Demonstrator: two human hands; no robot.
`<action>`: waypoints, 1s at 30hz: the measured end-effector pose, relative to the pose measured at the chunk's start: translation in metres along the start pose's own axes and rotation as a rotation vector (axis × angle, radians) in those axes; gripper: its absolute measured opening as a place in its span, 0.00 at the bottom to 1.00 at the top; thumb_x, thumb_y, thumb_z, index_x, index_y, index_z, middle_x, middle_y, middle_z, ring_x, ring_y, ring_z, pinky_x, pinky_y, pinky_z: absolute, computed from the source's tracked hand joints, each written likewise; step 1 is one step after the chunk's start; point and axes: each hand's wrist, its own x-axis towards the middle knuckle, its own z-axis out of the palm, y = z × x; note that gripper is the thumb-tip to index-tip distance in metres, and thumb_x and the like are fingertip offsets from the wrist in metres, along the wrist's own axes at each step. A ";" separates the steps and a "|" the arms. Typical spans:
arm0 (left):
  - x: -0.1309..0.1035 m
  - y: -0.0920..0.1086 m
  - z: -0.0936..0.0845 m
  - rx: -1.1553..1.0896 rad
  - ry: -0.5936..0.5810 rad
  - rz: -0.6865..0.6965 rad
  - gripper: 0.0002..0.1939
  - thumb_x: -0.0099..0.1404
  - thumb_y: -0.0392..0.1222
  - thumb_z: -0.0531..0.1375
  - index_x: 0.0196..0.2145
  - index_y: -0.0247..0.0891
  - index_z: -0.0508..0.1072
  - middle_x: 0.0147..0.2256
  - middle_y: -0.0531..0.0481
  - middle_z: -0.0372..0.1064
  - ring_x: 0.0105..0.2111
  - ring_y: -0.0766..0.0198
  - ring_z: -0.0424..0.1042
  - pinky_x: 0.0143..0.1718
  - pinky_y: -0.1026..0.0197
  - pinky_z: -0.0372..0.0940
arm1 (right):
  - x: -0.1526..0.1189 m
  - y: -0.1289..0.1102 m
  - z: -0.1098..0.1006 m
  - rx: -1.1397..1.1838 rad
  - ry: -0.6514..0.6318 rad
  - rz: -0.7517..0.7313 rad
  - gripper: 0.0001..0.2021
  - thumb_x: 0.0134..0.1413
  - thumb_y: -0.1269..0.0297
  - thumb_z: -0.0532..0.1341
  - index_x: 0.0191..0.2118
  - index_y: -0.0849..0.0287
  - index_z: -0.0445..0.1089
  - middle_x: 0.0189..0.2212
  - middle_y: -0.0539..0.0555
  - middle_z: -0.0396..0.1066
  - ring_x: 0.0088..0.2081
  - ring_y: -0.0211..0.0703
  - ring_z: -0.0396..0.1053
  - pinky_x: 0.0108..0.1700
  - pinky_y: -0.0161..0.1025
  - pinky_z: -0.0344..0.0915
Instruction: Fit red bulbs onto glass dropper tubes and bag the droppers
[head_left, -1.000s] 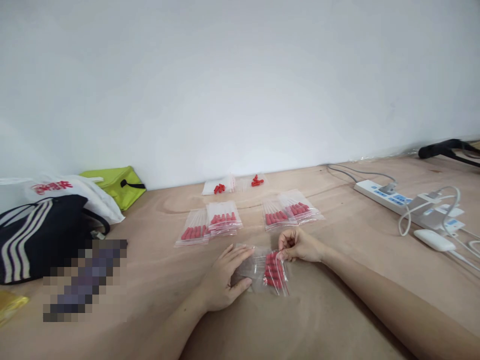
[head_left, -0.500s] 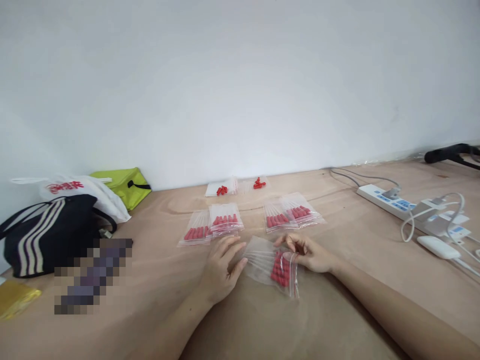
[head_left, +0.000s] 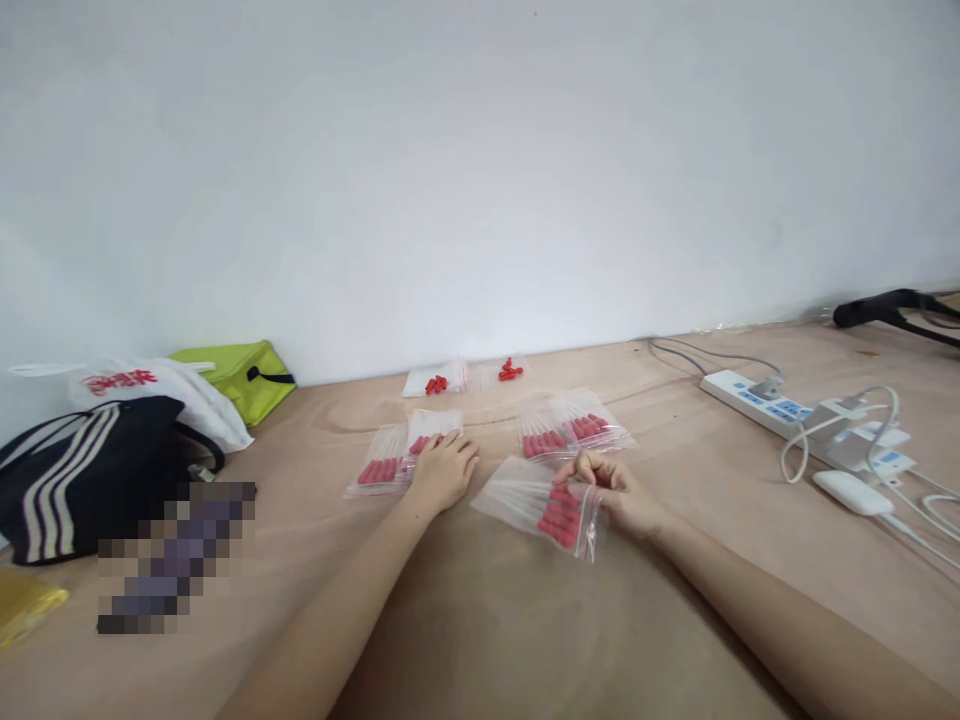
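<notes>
My right hand (head_left: 624,497) pinches the zip edge of a fanned stack of clear zip bags (head_left: 501,492) with red pieces (head_left: 560,515) inside. My left hand (head_left: 445,470) lies over the upper of two overlapping bag stacks, its fingers stretched forward and slightly bent, hiding part of that stack's red pieces. The lower stack (head_left: 380,471) shows a row of red pieces just left of the hand. Beyond my right hand lie two more overlapping stacks of filled zip bags (head_left: 589,428).
By the wall are small bags (head_left: 416,381) with loose red pieces (head_left: 436,385) and another red heap (head_left: 511,370). A white power strip (head_left: 752,400) with plugs and cables is at right. A black striped bag (head_left: 97,480), white plastic bag (head_left: 169,398) and green bag (head_left: 244,375) stand at left.
My left hand has left the stack in front of me and moved forward and slightly left onto the left bags. My right hand keeps its grip. The camera view has shifted slightly.
</notes>
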 end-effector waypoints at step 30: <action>-0.030 0.023 0.004 -0.458 0.002 -0.039 0.21 0.63 0.39 0.50 0.54 0.38 0.60 0.53 0.45 0.60 0.54 0.60 0.58 0.53 0.52 0.57 | 0.035 0.013 -0.019 -1.551 0.217 -0.398 0.12 0.49 0.71 0.53 0.38 0.56 0.70 0.37 0.55 0.70 0.40 0.47 0.61 0.43 0.46 0.46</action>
